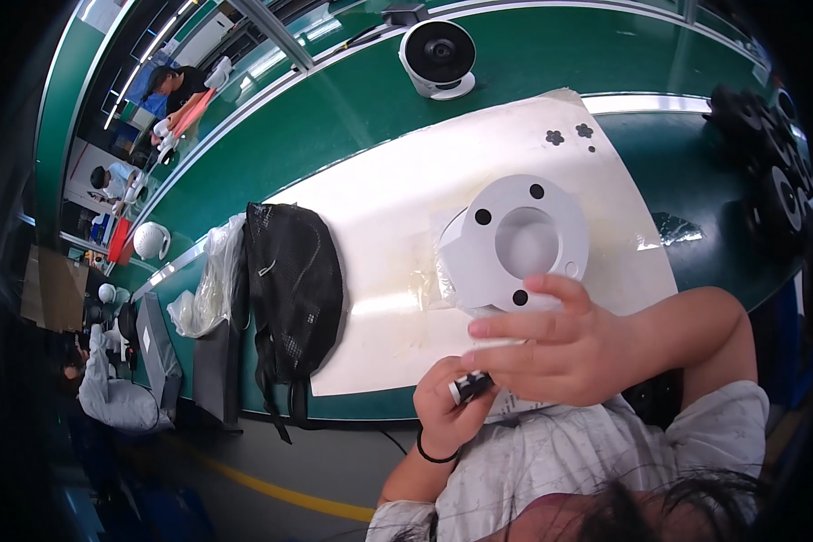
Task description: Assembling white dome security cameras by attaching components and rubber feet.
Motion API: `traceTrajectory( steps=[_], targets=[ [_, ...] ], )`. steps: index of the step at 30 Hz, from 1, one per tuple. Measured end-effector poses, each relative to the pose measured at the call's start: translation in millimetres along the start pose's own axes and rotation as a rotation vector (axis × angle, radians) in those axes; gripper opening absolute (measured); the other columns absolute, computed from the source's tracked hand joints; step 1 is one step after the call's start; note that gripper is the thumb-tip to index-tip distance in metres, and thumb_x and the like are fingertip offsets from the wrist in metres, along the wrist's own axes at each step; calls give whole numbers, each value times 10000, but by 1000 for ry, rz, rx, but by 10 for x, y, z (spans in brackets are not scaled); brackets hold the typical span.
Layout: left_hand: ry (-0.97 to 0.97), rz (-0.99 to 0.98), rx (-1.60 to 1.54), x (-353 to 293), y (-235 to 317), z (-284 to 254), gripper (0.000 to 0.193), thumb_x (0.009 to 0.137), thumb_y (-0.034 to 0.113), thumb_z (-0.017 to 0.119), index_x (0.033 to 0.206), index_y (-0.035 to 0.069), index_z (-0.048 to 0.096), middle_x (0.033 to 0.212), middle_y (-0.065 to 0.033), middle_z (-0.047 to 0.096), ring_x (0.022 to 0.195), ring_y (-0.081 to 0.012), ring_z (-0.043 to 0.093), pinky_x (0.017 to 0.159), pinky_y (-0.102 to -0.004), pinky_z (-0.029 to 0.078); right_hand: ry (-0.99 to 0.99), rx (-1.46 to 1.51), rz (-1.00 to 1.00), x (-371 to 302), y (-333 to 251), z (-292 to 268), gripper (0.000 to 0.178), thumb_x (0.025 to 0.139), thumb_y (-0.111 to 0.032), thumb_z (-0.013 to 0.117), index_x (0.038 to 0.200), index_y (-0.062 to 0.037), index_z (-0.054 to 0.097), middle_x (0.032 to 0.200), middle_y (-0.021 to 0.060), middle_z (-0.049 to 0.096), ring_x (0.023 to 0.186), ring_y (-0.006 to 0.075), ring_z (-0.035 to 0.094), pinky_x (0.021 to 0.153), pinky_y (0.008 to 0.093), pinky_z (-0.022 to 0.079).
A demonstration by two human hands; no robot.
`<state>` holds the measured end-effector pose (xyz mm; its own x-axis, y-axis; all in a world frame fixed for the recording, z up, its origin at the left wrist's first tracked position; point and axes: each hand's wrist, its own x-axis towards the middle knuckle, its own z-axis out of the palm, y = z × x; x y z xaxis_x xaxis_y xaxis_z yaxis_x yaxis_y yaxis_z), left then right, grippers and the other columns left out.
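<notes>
The round white plastic housing with a central hollow (515, 242) is clasped at its near edge by the right hand (565, 348), above the white mat (379, 226). A small black-and-white part (470, 387) is pinched in the left hand (447, 406). Fitting seems underway; careful alignment would be needed next.

Desk (352, 99): dark green, edged by pale metal rails; mat (379, 208) on it: plain off-white, marked near its far corner with two small dark flower-shaped spots (569, 134); round housing (519, 239): matt light grey, with black screw holes on its face; bag (294, 280): black mesh with black straps; plastic wrap (212, 280): clear, whitish; fan (438, 56): white shell, black centre; wheel parts (772, 154): black; wristband (434, 454) on the left hand (447, 406): black; floor line (271, 488): yellow.
</notes>
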<state>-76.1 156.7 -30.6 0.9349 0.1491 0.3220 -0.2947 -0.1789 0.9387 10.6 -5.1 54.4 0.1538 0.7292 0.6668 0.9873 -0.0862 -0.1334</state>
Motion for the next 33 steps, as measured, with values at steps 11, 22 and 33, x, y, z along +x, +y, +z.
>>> traceTrajectory(
  steps=[11, 22, 33],
  targets=[
    [5, -118, -118, -21, 56, -16, 185, 649, -42, 651, 821, -49, 582, 765, -109, 602, 636, -135, 564, 575, -209, 429, 25, 217, 339, -136, 368, -498, 78, 634, -82, 614, 675, -117, 558, 1157, 62, 488, 1202, 295, 317, 972, 441, 198],
    [-37, -61, -168, 28, 17, -46, 232, 677, -54, 644, 876, -59, 525, 815, -147, 593, 758, -182, 584, 668, -248, 453, -133, 248, 556, -116, 460, -539, 25, 673, -95, 591, 696, -86, 585, 1241, 102, 427, 1251, 311, 220, 982, 436, 184],
    [-37, -86, -198, 44, 45, -44, 218, 692, -43, 637, 877, -66, 524, 842, -160, 593, 774, -193, 584, 686, -259, 455, -104, 230, 552, -130, 482, -536, 54, 666, -79, 617, 714, -91, 596, 1220, 89, 440, 1233, 309, 253, 971, 427, 213]
  ],
)
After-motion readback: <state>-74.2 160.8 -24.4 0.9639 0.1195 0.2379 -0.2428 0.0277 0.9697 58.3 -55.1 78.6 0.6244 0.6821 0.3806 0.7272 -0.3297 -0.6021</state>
